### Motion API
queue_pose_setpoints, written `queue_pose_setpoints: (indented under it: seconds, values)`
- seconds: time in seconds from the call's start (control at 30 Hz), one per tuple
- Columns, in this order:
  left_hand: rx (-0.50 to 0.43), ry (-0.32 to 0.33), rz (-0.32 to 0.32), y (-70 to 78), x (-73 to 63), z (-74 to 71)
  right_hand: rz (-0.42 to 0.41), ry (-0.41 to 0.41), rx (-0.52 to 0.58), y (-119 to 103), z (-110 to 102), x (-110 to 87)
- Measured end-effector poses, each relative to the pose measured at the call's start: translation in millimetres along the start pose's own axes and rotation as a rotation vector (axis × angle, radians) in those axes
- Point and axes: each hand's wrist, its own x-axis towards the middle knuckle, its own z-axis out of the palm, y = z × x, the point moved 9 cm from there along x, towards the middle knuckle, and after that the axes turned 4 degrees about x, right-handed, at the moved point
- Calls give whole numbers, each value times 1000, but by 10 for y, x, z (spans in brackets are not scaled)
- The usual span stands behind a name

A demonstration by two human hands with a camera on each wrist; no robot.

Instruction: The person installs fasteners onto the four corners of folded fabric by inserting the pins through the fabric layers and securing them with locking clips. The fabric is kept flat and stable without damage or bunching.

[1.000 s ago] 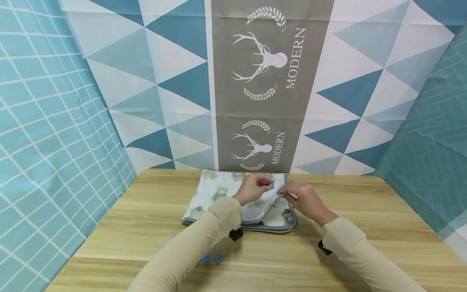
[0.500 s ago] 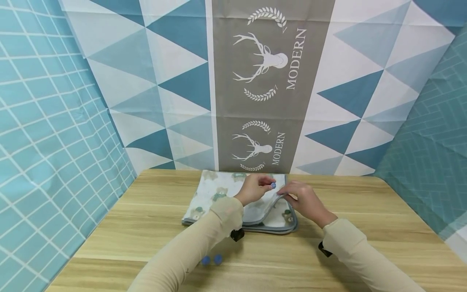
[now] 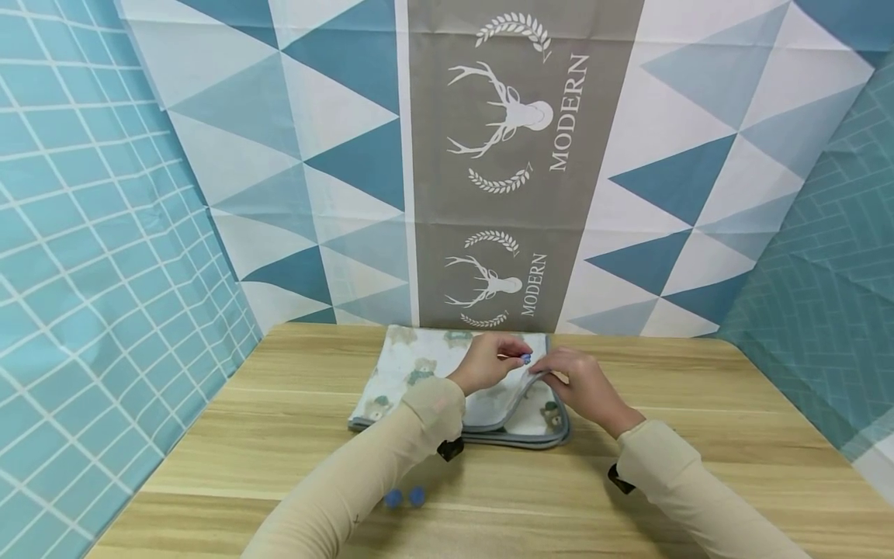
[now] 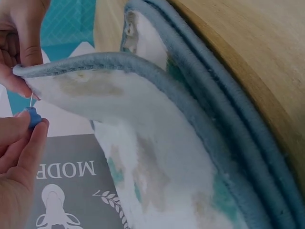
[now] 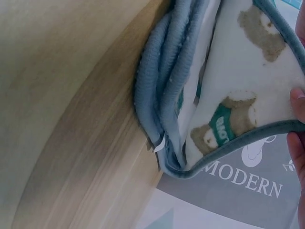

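My left hand pinches a blue-headed pin between thumb and fingertips. In the left wrist view its thin metal needle points at the blanket's lifted corner, close to the cloth; whether the tip is in the fabric I cannot tell. The folded white blanket has bear prints and grey-blue edging. My right hand pinches its raised corner by the edging, just right of the left hand. The right wrist view shows the lifted layer sloping up from the stacked folds below.
Two more blue pieces lie on the wooden table near the left forearm, looking like the pin's head. A patterned cloth backdrop rises behind the table, with blue tiled sheets at the sides.
The left hand has shifted slightly right with the pin, towards the blanket's corner, and the blue head has tilted down a little. The right hand keeps its hold on the corner.
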Motion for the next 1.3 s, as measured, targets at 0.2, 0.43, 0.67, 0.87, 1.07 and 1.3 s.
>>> queue_pose_setpoints:
  seconds: [0.2, 0.43, 0.67, 0.87, 1.07, 1.3]
  values:
    - [5, 8, 12, 8, -35, -24, 0, 3, 14, -8, 19, 0]
    - [76, -4, 48, 23, -68, 19, -20, 13, 9, -55, 42, 14]
    - [62, 12, 55, 72, -96, 24, -25, 21, 0, -59, 36, 23]
    - [120, 69, 107, 212, -154, -32, 5, 17, -12, -9, -10, 87]
    - [153, 136, 106, 270, -226, -124, 36, 13, -26, 60, -53, 84]
    - [237, 101, 130, 290, -289, -9, 44, 17, -33, 62, -59, 61]
